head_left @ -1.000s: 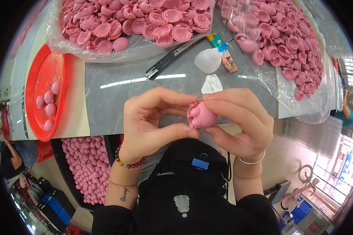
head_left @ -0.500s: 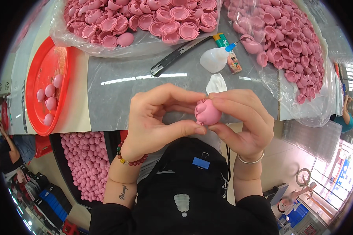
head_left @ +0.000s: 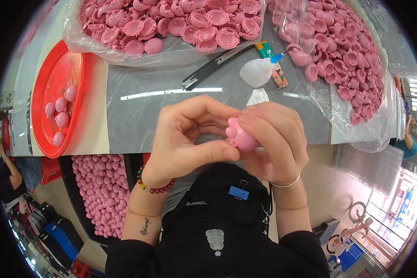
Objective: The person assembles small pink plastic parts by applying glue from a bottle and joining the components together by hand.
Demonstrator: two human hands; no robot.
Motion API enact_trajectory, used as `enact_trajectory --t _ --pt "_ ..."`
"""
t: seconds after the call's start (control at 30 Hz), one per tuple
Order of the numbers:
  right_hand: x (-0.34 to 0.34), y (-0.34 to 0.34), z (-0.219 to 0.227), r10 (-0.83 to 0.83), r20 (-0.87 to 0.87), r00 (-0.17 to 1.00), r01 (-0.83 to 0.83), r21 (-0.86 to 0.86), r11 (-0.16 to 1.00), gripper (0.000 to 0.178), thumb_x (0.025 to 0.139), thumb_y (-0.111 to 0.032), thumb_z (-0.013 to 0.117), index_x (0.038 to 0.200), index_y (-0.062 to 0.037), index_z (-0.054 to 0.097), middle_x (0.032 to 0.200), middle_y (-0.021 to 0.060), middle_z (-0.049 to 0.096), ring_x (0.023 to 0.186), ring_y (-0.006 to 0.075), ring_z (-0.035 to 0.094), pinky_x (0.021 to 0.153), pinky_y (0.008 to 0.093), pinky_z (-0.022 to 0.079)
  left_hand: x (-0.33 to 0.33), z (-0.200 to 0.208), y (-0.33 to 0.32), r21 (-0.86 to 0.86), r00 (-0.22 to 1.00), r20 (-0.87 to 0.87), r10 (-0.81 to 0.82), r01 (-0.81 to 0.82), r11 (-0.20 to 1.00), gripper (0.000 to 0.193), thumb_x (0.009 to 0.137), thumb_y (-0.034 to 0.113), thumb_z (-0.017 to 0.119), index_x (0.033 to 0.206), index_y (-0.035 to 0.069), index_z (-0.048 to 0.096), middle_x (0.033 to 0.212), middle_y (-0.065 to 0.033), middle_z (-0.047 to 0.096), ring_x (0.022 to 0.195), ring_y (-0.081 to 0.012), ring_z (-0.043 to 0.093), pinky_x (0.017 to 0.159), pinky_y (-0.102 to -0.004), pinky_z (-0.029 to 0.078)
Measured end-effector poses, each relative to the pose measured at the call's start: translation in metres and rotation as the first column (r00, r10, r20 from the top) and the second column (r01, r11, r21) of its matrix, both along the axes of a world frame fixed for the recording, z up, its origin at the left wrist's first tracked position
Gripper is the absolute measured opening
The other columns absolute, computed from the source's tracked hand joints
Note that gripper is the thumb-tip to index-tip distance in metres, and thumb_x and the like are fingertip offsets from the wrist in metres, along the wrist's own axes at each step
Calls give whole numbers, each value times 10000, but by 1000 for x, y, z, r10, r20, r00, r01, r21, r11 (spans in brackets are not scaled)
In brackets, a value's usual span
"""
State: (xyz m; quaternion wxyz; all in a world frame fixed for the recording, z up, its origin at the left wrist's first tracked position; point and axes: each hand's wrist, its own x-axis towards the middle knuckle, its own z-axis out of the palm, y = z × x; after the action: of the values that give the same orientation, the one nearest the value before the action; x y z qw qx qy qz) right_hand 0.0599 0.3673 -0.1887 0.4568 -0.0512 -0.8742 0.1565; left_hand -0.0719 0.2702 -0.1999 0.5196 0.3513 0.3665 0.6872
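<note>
A small round pink plastic figure [head_left: 242, 137] with little raised bumps sits between my two hands above the table's near edge. My right hand [head_left: 282, 143] is closed around its right side, the fingers over the top. On its left side, my left hand [head_left: 180, 139] pinches it with the thumb low and the index fingertip at the top. The figure's underside and part of its right side are hidden by my fingers. Just beyond my hands lies a crumpled white tissue [head_left: 257, 97], and past it a white squeeze bottle [head_left: 256, 72] with a blue needle tip.
Pink half-shells fill a clear plastic bag [head_left: 171, 56] at the back and another heap [head_left: 343, 51] at the right. A black bar-shaped tool [head_left: 213, 67] and a green box [head_left: 265, 50] lie between. Several pink balls rest in a red tray [head_left: 44, 134]; more fill a black bin [head_left: 102, 194] below.
The pink figure has turned and tilted in my fingers. My right hand has shifted slightly left and wrapped further over it, while my left hand stays nearly in place.
</note>
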Motion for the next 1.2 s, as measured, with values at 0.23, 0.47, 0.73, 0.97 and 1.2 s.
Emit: enact_trajectory --t 0.23,0.47,0.73,0.97,1.2 --pt "3 -1 9 97 -15 995 -97 -317 944 317 600 -106 722 874 -16 589 783 71 574 683 229 555 609 292 445 2 4 1 -77 1000 5 4 -3 997 649 509 294 832 938 1 442 915 -123 588 864 -153 574 773 -257 441" --pt "8 0 2 221 -21 975 -208 -430 879 454 654 -348 712 866 29 576 812 96 548 746 230 518 655 327 422 3 1 1 -21 1000 13 3 -3 1000 588 541 248 824 904 28 418 916 -146 583 862 -184 581 769 -273 451" --pt "4 -10 -5 208 -169 963 -267 -671 692 451 595 -188 744 992 -22 608 901 98 545 826 213 516 708 297 430 2 -2 -4 98 993 -102 62 -52 994 419 616 -12 725 991 -51 542 965 -116 581 869 -174 582 778 -267 446" --pt "13 -10 2 196 -89 976 -212 -573 792 369 626 -173 730 948 -25 625 886 79 571 770 200 542 662 271 434 1 -2 1 244 929 -309 202 -127 961 388 560 50 768 897 -32 595 881 -125 597 784 -183 576 702 -270 452" --pt "14 -6 0 197 -92 976 -216 -513 831 314 707 -286 669 821 4 630 788 95 580 708 206 538 609 275 424 2 -7 1 330 917 -292 271 -170 929 319 546 81 772 828 16 638 833 -105 603 748 -173 567 643 -258 455"
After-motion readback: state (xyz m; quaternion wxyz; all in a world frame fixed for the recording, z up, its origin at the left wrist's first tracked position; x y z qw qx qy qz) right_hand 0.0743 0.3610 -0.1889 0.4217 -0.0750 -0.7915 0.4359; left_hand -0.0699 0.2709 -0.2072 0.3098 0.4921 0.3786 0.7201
